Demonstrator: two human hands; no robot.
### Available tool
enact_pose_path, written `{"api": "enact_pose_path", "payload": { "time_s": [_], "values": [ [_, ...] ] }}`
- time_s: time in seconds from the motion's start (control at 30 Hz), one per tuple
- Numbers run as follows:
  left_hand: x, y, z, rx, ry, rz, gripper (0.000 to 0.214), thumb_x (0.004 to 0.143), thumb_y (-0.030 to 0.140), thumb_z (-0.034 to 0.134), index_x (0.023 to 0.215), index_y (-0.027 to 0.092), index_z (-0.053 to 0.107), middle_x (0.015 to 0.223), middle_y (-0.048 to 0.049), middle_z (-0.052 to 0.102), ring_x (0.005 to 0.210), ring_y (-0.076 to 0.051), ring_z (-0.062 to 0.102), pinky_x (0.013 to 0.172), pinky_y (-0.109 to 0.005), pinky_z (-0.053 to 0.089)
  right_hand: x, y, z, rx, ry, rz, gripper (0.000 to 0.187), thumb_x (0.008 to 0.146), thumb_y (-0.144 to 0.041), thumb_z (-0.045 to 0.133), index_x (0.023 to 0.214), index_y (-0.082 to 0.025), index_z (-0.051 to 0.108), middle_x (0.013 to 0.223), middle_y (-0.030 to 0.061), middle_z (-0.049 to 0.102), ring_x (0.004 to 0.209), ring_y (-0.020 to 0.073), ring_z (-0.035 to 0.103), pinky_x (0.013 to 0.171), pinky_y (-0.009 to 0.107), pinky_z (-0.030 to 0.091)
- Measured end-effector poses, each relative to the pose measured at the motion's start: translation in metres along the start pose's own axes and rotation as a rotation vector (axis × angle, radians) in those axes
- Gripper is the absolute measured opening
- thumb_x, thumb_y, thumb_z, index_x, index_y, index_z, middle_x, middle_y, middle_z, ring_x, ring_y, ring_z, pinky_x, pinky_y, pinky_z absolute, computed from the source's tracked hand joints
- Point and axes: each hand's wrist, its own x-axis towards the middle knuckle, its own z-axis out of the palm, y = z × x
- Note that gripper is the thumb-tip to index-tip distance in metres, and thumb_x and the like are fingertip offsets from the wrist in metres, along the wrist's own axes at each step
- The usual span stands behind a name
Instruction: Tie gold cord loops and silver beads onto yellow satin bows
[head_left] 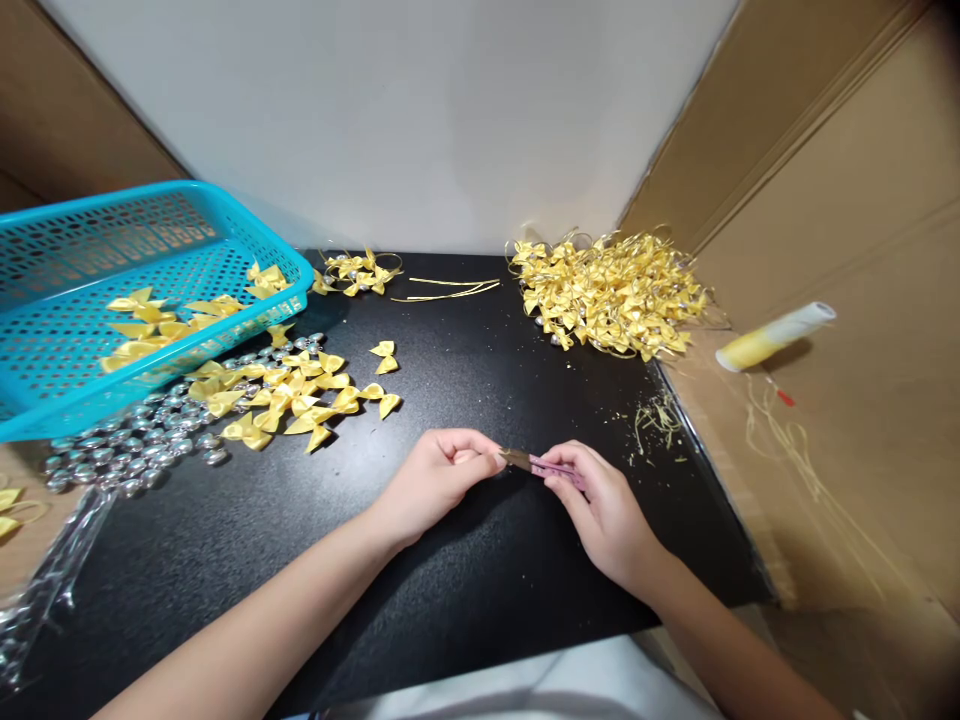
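Both of my hands meet over the front middle of the black table. My right hand grips purple-handled thread snips, whose metal blades point left. The blade tips reach the fingertips of my left hand, which is closed in a pinch. Whatever sits between those fingertips is too small and covered to make out. Loose yellow ribbon bows lie to the left of my left hand, beside strings of silvery beads. At the back right is a large heap of yellow bows with cords and beads.
A blue perforated basket with several bows stands at the left. Gold cords and a small bow pile lie along the back. Cord scraps are near the right edge; beyond it, a white-yellow roll rests on cardboard.
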Motion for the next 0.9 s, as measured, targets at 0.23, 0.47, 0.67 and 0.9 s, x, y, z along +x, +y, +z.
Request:
{"api": "enact_pose_path", "payload": {
  "time_s": [0.23, 0.47, 0.67, 0.9],
  "values": [
    [0.001, -0.002, 0.003, 0.027, 0.022, -0.022, 0.021, 0.065, 0.036, 0.071, 0.066, 0.015, 0.067, 0.043, 0.0086, 0.039, 0.038, -0.004, 0.023, 0.038, -0.018, 0.013, -0.002, 0.005, 0.003, 0.199, 0.11, 0.103, 0.016, 0.096, -0.033, 0.051, 0.103, -0.021, 0.058, 0.092, 0.0044, 0.063, 0.085, 0.0164, 0.063, 0.079, 0.03, 0.053],
    [-0.011, 0.022, -0.033, -0.366, -0.228, 0.027, 0.031, 0.055, 0.033, 0.082, 0.048, 0.02, 0.055, 0.039, 0.0119, 0.016, 0.034, -0.003, 0.011, 0.034, -0.018, 0.011, -0.001, -0.012, 0.025, 0.805, -0.003, 0.385, 0.046, 0.087, -0.061, 0.057, 0.105, -0.019, 0.061, 0.086, 0.0051, 0.062, 0.081, 0.0182, 0.065, 0.079, 0.035, 0.054],
    [-0.01, 0.029, -0.065, -0.739, -0.039, 0.239, 0.024, 0.06, 0.024, 0.076, 0.055, 0.023, 0.053, 0.052, 0.0122, -0.002, 0.042, -0.005, -0.009, 0.034, -0.022, -0.003, 0.009, -0.029, 0.094, 1.081, -0.323, 0.491, 0.059, 0.071, -0.072, 0.067, 0.096, -0.019, 0.065, 0.124, 0.0128, 0.061, 0.113, 0.025, 0.06, 0.095, 0.042, 0.049],
    [0.005, 0.012, -0.063, -0.771, -0.064, 0.158, 0.018, 0.068, 0.018, 0.069, 0.062, 0.021, 0.053, 0.057, 0.0097, 0.004, 0.047, -0.007, -0.006, 0.038, -0.023, 0.003, 0.041, 0.006, 0.071, 0.947, 0.225, 0.304, 0.051, 0.08, -0.067, 0.059, 0.108, -0.024, 0.061, 0.121, 0.0097, 0.062, 0.097, 0.0197, 0.061, 0.088, 0.039, 0.05]
  ]
}}
